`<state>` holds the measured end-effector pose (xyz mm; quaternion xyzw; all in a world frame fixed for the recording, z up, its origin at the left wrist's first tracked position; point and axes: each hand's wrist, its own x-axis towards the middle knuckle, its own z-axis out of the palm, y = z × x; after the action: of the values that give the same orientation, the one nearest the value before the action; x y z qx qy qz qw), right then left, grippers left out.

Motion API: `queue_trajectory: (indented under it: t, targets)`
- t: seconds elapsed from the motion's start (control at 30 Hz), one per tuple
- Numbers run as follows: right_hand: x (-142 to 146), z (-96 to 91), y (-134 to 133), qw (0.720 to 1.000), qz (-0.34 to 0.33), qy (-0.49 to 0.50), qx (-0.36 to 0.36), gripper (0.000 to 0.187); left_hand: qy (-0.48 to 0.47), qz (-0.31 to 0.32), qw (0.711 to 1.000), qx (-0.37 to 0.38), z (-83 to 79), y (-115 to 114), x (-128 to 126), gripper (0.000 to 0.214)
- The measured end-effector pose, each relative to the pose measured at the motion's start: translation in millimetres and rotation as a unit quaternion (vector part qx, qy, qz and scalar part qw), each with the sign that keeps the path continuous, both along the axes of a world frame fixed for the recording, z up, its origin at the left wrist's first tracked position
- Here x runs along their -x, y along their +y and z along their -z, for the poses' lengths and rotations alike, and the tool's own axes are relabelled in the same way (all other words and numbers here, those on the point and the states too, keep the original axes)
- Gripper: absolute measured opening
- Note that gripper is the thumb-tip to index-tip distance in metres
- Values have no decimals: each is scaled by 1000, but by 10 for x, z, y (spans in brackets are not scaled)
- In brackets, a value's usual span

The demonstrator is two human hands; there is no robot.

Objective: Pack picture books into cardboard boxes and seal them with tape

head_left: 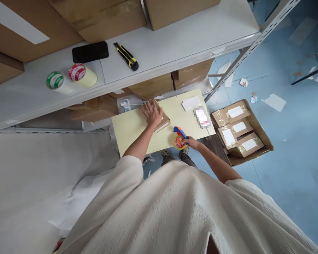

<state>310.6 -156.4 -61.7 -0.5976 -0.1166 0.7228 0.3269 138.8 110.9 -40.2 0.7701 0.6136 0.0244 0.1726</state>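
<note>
My left hand (153,113) lies with spread fingers on top of a small brown cardboard box (163,122) on the pale yellow table (129,132). In my right hand (193,142) is a blue and orange tape dispenser (180,134) with a roll of tape, held by its handle at the table's near edge, right of the box. A stack of white labels or papers (190,103) lies on the table's far right part. Beside it a phone with a lit, blurred screen (202,117) has a white cable attached.
A large open carton (267,150) with several labelled boxes stands on the floor at right. The shelf (159,67) above the table bears a utility knife (126,56), a black phone (90,52), two tape rolls (82,75) and big cardboard boxes (111,21). A metal post (243,53) rises at right.
</note>
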Motion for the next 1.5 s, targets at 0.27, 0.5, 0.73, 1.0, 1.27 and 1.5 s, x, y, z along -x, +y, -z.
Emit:
queue_trajectory:
  t: [0.27, 0.5, 0.73, 1.0, 1.27, 1.5]
  targets:
    - [8, 51, -22, 999, 16, 35, -6, 49, 36, 408, 910, 70, -233, -44, 795, 94]
    - [-67, 88, 131, 998, 59, 11, 11, 39, 27, 277, 960, 43, -91, -296, 610, 93]
    - [-125, 167, 703, 995, 94, 20, -15, 42, 1, 81, 997, 6, 51, -437, 308, 93]
    - [11, 114, 1070, 997, 67, 4, -26, 42, 48, -24, 999, 1, 164, -305, 82, 90]
    - [230, 149, 766, 999, 47, -10, -6, 35, 24, -55, 998, 5, 291, -204, 27, 89]
    - [226, 139, 304, 999, 33, 2, 0, 39, -5, -106, 993, -54, 416, 68, -213, 80]
